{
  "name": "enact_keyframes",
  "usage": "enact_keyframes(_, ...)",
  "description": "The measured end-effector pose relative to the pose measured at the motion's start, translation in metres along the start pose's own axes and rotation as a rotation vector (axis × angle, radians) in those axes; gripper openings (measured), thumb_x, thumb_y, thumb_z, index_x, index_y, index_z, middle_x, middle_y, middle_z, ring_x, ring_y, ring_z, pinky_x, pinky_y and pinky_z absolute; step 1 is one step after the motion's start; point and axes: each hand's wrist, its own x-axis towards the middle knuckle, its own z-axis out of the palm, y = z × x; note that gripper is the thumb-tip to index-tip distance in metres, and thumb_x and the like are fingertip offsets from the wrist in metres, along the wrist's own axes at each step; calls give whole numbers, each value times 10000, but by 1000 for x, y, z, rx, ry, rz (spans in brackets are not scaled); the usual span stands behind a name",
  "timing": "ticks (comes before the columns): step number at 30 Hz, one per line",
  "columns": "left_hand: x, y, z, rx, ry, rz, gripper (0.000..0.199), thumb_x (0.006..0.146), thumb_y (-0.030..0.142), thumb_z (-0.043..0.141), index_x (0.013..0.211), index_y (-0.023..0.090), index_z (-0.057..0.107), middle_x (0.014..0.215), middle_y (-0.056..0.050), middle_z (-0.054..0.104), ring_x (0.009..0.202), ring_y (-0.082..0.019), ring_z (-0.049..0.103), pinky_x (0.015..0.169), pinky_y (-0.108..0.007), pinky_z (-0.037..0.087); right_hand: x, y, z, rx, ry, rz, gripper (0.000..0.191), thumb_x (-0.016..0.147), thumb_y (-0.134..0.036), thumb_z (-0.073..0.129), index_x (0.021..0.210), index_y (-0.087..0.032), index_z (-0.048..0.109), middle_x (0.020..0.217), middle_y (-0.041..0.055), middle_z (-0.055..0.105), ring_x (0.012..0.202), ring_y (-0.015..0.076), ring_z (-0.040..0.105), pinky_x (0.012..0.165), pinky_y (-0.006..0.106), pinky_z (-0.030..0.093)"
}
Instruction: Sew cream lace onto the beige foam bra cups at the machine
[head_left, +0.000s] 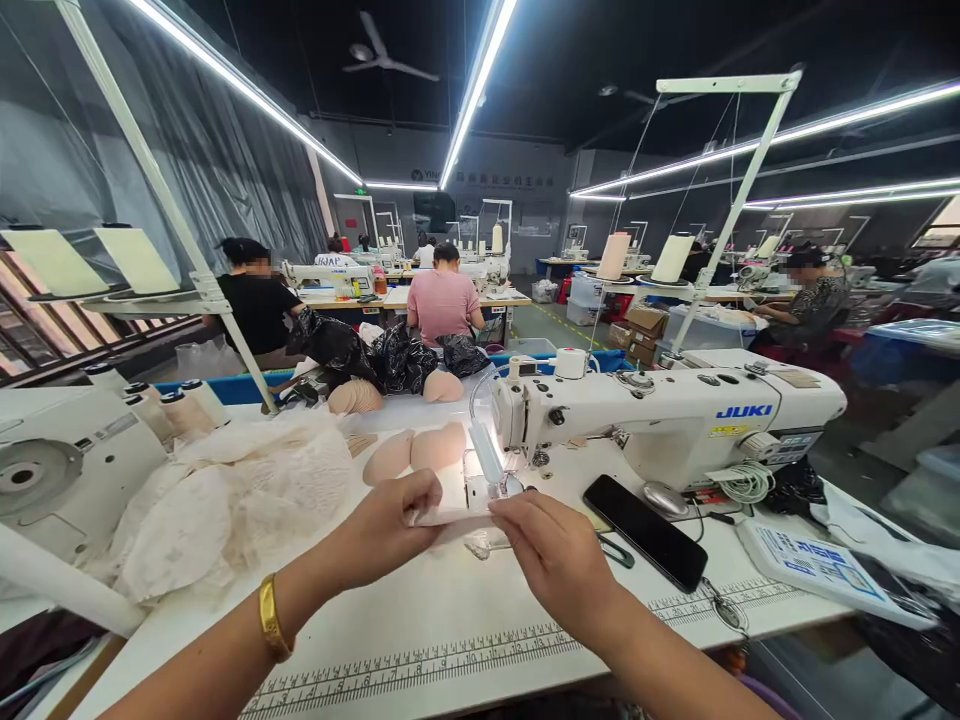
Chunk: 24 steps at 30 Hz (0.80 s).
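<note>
My left hand (386,525) is closed, thumb against curled fingers, on one end of a thin pale fabric piece (456,518). The other end is pinched between thumb and fingertips of my right hand (551,555). Stretched between both hands, the fabric lies just in front of the lit needle area of a white sewing machine (675,405). Whether it touches the presser foot I cannot tell. Behind my left hand lie beige moulded cups (439,446). A black phone (646,532) and small thread snips (616,551) rest to the right of my right hand.
A heap of cream lace fabric (247,500) covers the left of the table (420,615). More stacked cups (355,396) and black plastic bags (401,350) sit behind. A mouse (666,499), coiled cable (748,480) and white box (825,570) stand right. Several co-workers sit farther off.
</note>
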Motion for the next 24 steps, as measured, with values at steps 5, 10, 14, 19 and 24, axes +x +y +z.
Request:
enact_keyframes(5,-12,-20,6,667,276,511,207,948,78,480,800,218,516,704,16,568,637,-174,466,624,-312,325,-15,24,30,-255,-111,-176,321,989,14,491,1166,-202,649,1003,58,769,851,180,673,731,284,519)
enact_keyframes(10,-21,-26,36,744,-86,427,213,930,268,741,819,210,568,895,-19,674,772,-217,583,708,-344,431,-35,59,41,-340,-445,-207,245,996,-64,542,844,-224,649,818,-5,710,706,172,567,619,293,387)
enact_keyframes(14,-2,-18,54,764,-108,465,217,894,-14,564,859,198,593,889,-21,660,782,-211,565,716,-346,429,-36,80,38,-290,-543,-233,246,995,-44,549,866,-223,660,867,4,718,757,177,564,648,292,384)
enact_keyframes(19,29,-16,65,859,-200,304,254,809,-35,604,716,195,551,763,-29,597,654,-203,491,571,-344,295,-31,91,29,-196,-584,-188,277,949,20,518,945,-208,677,1023,27,772,883,188,619,724,290,460)
enact_keyframes(24,28,-19,72,828,-102,377,254,927,66,621,734,204,530,807,-39,606,737,-213,538,626,-346,346,-28,82,18,24,-592,-40,427,976,14,423,1131,-265,707,1070,58,782,972,229,657,807,347,527)
